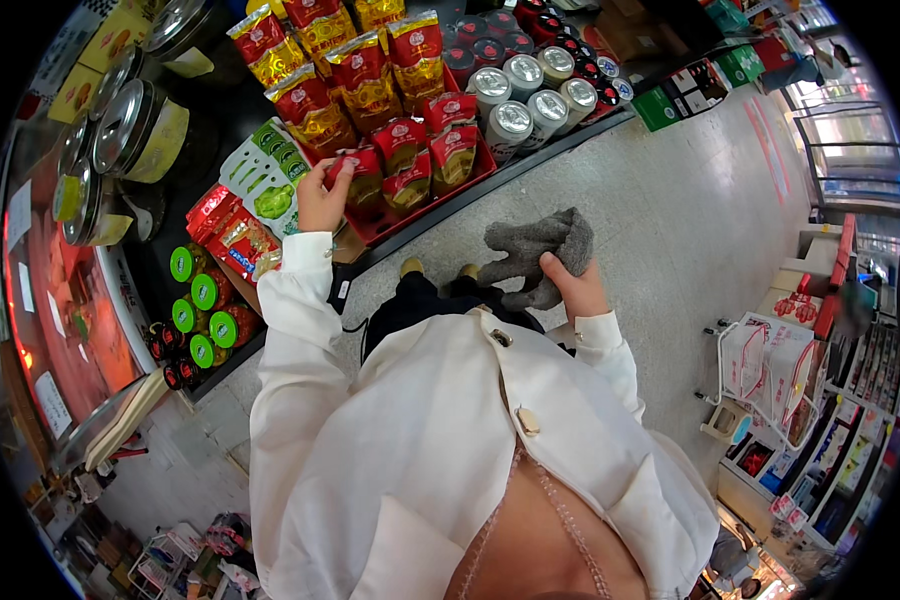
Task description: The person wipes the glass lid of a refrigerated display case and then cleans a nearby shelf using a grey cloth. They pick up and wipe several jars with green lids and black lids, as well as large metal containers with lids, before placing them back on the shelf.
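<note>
My left hand (322, 196) pinches the top of a red and gold foil packet (365, 187) at the near left corner of a red plastic tray (420, 216). Similar small packets (454, 154) stand beside it, with taller red and gold pouches (360, 75) upright behind them. A crumpled grey cloth (544, 244) hangs from my right hand (576, 285), held between thumb and fingers over the floor. Left of my left hand lie a green and white packet (266, 176) and red snack bags (234, 232), on the dark display counter.
Silver-topped cans (511, 124) stand right of the tray. Green-lidded jars (204, 291) and large metal-lidded glass jars (131, 131) line the left side. The dark counter edge (412, 219) runs before me. Behind right are a white cart (765, 367) and shelves (844, 450). A person (733, 559) is at lower right.
</note>
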Demonstrator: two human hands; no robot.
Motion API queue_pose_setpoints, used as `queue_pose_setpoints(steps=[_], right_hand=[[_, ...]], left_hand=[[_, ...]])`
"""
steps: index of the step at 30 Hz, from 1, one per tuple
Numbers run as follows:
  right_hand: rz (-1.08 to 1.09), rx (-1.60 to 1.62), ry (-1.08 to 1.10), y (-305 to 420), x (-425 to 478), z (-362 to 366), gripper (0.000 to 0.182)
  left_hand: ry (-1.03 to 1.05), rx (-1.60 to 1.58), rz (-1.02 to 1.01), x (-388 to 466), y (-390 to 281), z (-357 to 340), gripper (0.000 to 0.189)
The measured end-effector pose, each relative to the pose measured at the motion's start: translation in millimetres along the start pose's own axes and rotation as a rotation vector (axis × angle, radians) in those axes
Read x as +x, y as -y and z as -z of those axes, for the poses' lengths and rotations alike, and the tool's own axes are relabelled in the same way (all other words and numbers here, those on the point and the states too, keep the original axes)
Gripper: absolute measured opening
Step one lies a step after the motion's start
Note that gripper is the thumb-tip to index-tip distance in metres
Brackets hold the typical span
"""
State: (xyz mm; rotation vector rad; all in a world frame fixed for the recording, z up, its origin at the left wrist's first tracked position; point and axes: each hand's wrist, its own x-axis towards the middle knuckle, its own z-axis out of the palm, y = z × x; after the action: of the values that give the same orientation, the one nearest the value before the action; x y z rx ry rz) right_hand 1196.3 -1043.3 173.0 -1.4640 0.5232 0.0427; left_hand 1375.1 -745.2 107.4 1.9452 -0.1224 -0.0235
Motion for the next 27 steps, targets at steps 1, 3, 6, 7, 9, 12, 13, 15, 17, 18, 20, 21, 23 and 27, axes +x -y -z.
queue_pose_setpoints(steps=[1, 3, 6, 7, 9, 12, 13, 15, 17, 18, 20, 21, 23, 27], right_hand=[[0.015, 0.018, 0.014, 3.7, -1.4, -0.5, 0.055], [0.024, 0.040, 0.024, 2.7, -1.9, 1.8, 0.052], [-0.007, 0.098, 0.031, -2.0, -2.3, 2.8, 0.049], [-0.023, 0.142, 0.055, 7.6, -4.5, -2.1, 0.050], [-0.039, 0.122, 0.084, 10.9, -6.0, -4.2, 0.051], [-0.034, 0.005, 0.079, -2.0, -6.5, 1.8, 0.054], [-0.026, 0.014, 0.045, -5.7, -8.4, 4.7, 0.055], [-0.110, 0.100, -0.005, -30.0, -0.1, 12.1, 0.056], [-0.095, 0.323, 0.164, 4.9, -0.9, 2.2, 0.046], [-0.041, 0.271, 0.162, 10.9, -1.1, -1.2, 0.044], [0.267, -0.082, 0.075, 10.3, 6.9, -13.3, 0.039], [0.499, -0.104, 0.084, 33.4, 6.5, -26.5, 0.036], [0.960, -0.174, 0.106, 79.8, 9.1, -58.5, 0.034], [1.386, -0.520, -0.084, 102.9, 13.5, -79.9, 0.037]], left_hand=[[-0.037, -0.076, -0.036, -0.2, 0.7, -0.1, 0.025], [-0.110, -0.226, -0.103, -3.8, -5.2, 2.7, 0.028], [-0.174, 0.131, -0.309, 5.3, -57.4, 6.4, 0.040], [-0.167, 0.287, -0.405, 9.1, -65.7, 7.9, 0.042], [0.047, 0.412, -0.384, 27.0, -65.6, 3.4, 0.045], [0.203, 0.757, -0.294, 41.6, -62.1, -8.2, 0.034], [0.275, 0.883, -0.314, 50.8, -68.2, -13.6, 0.030], [0.064, 0.757, -0.543, 47.6, -61.8, -7.8, 0.024], [0.032, 0.445, -0.443, 34.6, -91.3, -0.6, 0.025], [0.108, 0.244, -0.295, 23.0, -120.8, 1.9, 0.025], [0.021, 0.230, -0.379, 2.9, -163.7, 8.2, 0.021], [0.008, 0.301, -0.516, -6.0, -182.7, 14.3, 0.019], [0.030, 0.291, -0.624, -22.6, -213.6, 21.1, 0.014], [0.236, 0.229, -0.661, -35.5, -233.5, 4.3, 0.017]])
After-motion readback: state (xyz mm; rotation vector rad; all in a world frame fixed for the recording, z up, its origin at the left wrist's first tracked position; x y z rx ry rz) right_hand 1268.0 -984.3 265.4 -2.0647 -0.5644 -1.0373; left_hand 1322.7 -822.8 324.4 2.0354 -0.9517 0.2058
